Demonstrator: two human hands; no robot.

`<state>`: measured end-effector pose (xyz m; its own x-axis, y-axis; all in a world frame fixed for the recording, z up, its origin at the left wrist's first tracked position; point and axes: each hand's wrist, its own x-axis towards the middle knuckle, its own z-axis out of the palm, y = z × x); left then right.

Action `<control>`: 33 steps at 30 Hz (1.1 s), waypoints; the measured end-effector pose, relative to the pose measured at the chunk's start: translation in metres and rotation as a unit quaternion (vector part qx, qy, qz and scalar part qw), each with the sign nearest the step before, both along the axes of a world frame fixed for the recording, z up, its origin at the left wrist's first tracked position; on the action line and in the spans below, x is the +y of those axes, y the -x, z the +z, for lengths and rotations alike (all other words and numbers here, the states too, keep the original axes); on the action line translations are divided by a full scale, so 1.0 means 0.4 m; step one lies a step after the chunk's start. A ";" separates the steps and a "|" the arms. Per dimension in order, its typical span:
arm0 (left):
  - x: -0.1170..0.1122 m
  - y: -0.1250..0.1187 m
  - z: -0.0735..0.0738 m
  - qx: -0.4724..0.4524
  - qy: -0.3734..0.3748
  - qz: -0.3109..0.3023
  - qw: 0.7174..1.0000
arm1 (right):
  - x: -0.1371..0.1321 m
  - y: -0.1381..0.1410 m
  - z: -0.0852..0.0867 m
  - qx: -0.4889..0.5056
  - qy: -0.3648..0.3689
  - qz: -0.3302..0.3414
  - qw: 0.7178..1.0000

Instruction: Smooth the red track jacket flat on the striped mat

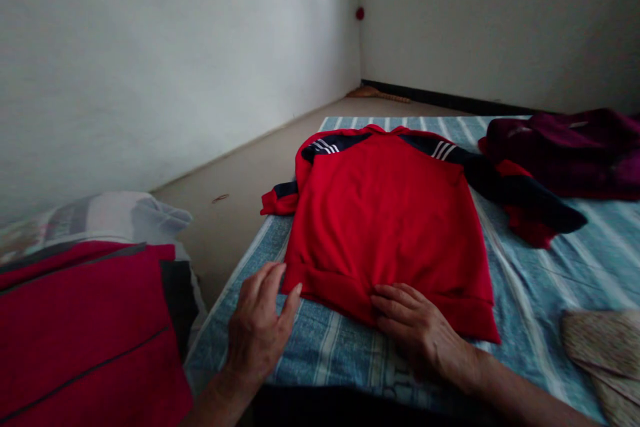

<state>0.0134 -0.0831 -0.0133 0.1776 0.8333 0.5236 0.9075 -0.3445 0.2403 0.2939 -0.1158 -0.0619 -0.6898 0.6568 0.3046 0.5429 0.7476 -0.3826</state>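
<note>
Two-handed pressing at hem (450, 317) of red top (385, 213), lying spread flat, back up, on striped sheet (340, 347). Resting left hand (257, 327) unclenched at hem's left corner, fingertips touching the edge, grasping nothing. Laying right hand (417, 330) flat, released, on mid-hem. Judging as light, soft, limp knit, probably sagging when lifted. Favouring hem corners or shoulders for grip, pinching both layers. Noting one sleeve (520, 200) trailing toward maroon pile (565, 147).

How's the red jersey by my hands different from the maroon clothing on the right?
The red jersey is spread flat; the maroon clothing lies bunched. The red jersey is bright with white-striped dark shoulders; the maroon clothing is darker. Both lie on the striped sheet.
</note>
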 end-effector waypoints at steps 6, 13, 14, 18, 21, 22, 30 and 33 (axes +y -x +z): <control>0.091 0.004 0.007 -0.275 0.334 0.117 0.894 | -0.001 0.002 0.008 0.003 -0.007 -0.001 1.000; 0.081 0.016 0.056 -0.447 0.420 0.140 0.777 | -0.002 0.002 0.006 0.000 -0.017 -0.004 1.000; 0.078 0.025 0.053 -0.448 0.419 0.148 0.776 | -0.002 0.003 0.006 0.002 -0.017 -0.004 1.000; 0.076 0.044 0.030 -0.432 0.413 0.153 0.787 | 0.000 0.004 0.009 0.007 -0.014 0.002 1.000; 0.078 0.044 0.030 -0.461 0.399 0.122 0.783 | 0.001 0.003 0.010 0.001 -0.009 0.007 1.000; 0.078 0.045 0.033 -0.480 0.403 0.102 0.773 | 0.001 0.002 0.011 0.000 -0.007 0.007 1.000; 0.051 0.083 0.032 -0.504 0.452 -0.003 0.736 | 0.000 0.004 0.005 0.005 -0.008 0.001 1.000; 0.057 0.065 0.011 -0.452 0.421 0.000 0.786 | -0.001 0.005 0.001 0.002 -0.011 -0.006 1.000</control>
